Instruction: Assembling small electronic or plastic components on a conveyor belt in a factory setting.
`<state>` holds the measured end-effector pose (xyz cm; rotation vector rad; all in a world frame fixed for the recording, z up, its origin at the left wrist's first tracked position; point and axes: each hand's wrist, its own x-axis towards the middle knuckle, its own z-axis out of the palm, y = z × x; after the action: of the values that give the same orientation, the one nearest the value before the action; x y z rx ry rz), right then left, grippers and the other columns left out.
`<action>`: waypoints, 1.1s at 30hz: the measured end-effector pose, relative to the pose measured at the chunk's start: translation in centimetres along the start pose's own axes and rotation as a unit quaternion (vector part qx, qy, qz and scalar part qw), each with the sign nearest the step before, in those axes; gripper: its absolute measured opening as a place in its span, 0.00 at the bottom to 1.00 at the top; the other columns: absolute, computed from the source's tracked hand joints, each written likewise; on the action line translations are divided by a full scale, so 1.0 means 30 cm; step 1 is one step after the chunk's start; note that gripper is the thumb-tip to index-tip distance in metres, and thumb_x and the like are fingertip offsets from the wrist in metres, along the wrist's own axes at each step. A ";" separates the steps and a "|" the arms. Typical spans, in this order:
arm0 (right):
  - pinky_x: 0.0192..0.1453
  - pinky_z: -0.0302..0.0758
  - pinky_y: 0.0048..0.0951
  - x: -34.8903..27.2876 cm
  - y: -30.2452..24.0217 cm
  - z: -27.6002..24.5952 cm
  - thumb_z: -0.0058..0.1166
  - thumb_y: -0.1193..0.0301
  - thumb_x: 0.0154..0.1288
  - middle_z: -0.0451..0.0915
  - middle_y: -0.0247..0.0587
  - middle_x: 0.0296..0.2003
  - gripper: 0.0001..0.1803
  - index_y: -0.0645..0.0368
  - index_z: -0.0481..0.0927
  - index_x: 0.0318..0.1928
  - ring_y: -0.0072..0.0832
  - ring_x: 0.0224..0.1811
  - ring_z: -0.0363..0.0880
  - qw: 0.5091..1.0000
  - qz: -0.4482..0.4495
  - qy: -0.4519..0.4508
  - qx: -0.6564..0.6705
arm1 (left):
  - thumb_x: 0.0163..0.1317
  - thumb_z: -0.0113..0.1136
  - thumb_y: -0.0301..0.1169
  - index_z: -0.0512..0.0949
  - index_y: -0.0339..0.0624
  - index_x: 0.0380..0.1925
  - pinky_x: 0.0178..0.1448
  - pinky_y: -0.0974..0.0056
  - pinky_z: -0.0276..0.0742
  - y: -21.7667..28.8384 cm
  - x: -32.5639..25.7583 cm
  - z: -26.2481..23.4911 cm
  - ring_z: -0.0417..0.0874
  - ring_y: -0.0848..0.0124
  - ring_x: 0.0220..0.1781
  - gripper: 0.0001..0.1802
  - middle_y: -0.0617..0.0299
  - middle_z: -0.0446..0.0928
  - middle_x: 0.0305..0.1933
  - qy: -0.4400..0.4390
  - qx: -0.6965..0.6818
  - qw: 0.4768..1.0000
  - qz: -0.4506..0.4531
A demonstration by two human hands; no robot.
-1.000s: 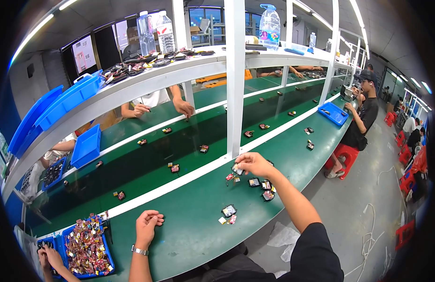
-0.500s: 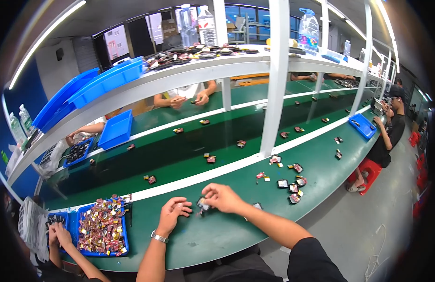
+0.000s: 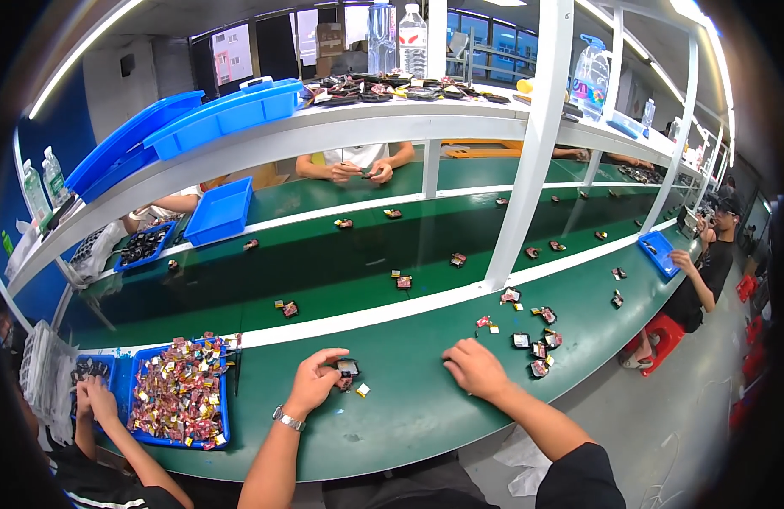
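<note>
My left hand (image 3: 317,379) is closed at the near bench, thumb and fingers pinching a small black plastic case (image 3: 348,367) with a pale face. Just below the case lies a pinkish-red circuit board (image 3: 344,383), partly behind my fingers. Beside it sits a small yellow-and-white block (image 3: 363,390). My right hand (image 3: 478,368) rests palm down on the green bench farther right, its fingers bent toward the surface. Whatever lies beneath that palm is hidden. Right of it is a cluster of black cases with red boards (image 3: 539,349).
A blue tray (image 3: 226,424) heaped with boards stands left, near another person's hands (image 3: 97,397). Beyond the white rail (image 3: 383,316), a dark green belt (image 3: 332,271) carries scattered pieces. A white post (image 3: 532,153) rises ahead. A seated person (image 3: 714,263) works at right.
My right hand has left the case near my left hand and moved right, down onto the bench. My left hand has closed on the case. The view has shifted slightly.
</note>
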<state>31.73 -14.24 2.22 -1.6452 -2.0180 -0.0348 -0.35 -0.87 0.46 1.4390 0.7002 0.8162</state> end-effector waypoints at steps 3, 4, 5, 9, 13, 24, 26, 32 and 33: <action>0.47 0.76 0.40 0.013 0.079 -0.059 0.59 0.73 0.58 0.76 0.41 0.35 0.07 0.57 0.79 0.38 0.41 0.42 0.76 0.999 0.018 0.019 -0.034 | 0.57 0.50 0.13 0.79 0.34 0.48 0.39 0.69 0.82 -0.001 -0.001 0.007 0.84 0.73 0.32 0.19 0.57 0.77 0.44 -0.003 0.029 1.000 0.011; 0.47 0.76 0.40 0.031 0.096 -0.070 0.59 0.73 0.58 0.76 0.41 0.35 0.07 0.57 0.79 0.38 0.41 0.42 0.76 0.999 0.019 0.017 -0.035 | 0.57 0.51 0.13 0.81 0.33 0.45 0.39 0.69 0.82 -0.003 0.001 0.010 0.84 0.73 0.32 0.16 0.58 0.76 0.43 -0.001 0.042 0.999 0.022; 0.47 0.76 0.40 0.054 0.116 -0.078 0.59 0.73 0.58 0.77 0.42 0.36 0.06 0.58 0.80 0.37 0.42 0.42 0.76 0.998 0.041 0.031 -0.040 | 0.57 0.52 0.14 0.82 0.32 0.41 0.39 0.69 0.82 -0.003 0.001 0.013 0.84 0.73 0.32 0.14 0.59 0.76 0.42 0.001 0.056 0.998 0.034; 0.48 0.76 0.42 0.210 0.211 -0.069 0.59 0.75 0.58 0.79 0.47 0.40 0.08 0.60 0.80 0.40 0.45 0.45 0.78 0.987 0.159 0.020 0.014 | 0.57 0.53 0.15 0.83 0.31 0.38 0.39 0.68 0.83 0.023 -0.008 0.024 0.84 0.74 0.32 0.11 0.59 0.76 0.39 0.015 0.103 0.993 0.047; 0.52 0.75 0.43 0.364 0.346 0.016 0.59 0.75 0.57 0.80 0.50 0.43 0.12 0.62 0.80 0.43 0.47 0.48 0.78 0.974 0.224 0.027 0.026 | 0.57 0.56 0.17 0.83 0.32 0.36 0.38 0.70 0.82 0.012 -0.010 0.002 0.83 0.76 0.32 0.09 0.60 0.77 0.37 0.016 0.186 0.979 0.083; 0.66 0.69 0.39 0.541 0.359 0.222 0.65 0.64 0.51 0.74 0.50 0.57 0.31 0.61 0.76 0.57 0.44 0.62 0.71 0.973 0.204 -0.003 0.111 | 0.59 0.56 0.19 0.83 0.33 0.37 0.36 0.73 0.81 -0.002 0.006 -0.006 0.82 0.77 0.32 0.08 0.62 0.77 0.35 0.013 0.131 0.990 0.048; 0.67 0.68 0.39 0.559 0.318 0.237 0.67 0.64 0.50 0.74 0.48 0.58 0.32 0.61 0.76 0.57 0.44 0.63 0.70 0.971 0.218 0.017 0.099 | 0.58 0.56 0.18 0.83 0.32 0.36 0.36 0.73 0.81 -0.007 0.006 -0.012 0.82 0.77 0.32 0.08 0.62 0.77 0.35 0.010 0.129 0.990 0.052; 0.65 0.70 0.39 0.582 0.313 0.240 0.72 0.68 0.45 0.75 0.46 0.57 0.35 0.58 0.76 0.57 0.43 0.59 0.73 0.969 0.228 0.029 0.095 | 0.55 0.58 0.20 0.84 0.37 0.38 0.36 0.73 0.77 0.016 0.006 -0.002 0.80 0.78 0.31 0.11 0.63 0.81 0.34 -0.023 0.192 0.979 0.070; 0.63 0.72 0.39 0.587 0.312 0.236 0.72 0.70 0.44 0.76 0.47 0.56 0.35 0.58 0.76 0.57 0.43 0.56 0.76 0.971 0.209 0.042 0.109 | 0.53 0.60 0.22 0.86 0.41 0.38 0.35 0.73 0.75 0.030 -0.001 0.007 0.79 0.78 0.29 0.12 0.62 0.82 0.33 -0.031 0.211 0.974 0.076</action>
<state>35.56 6.51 0.55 -1.8533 -1.5175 0.2548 -0.26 -1.05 1.36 1.9131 0.7525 0.7627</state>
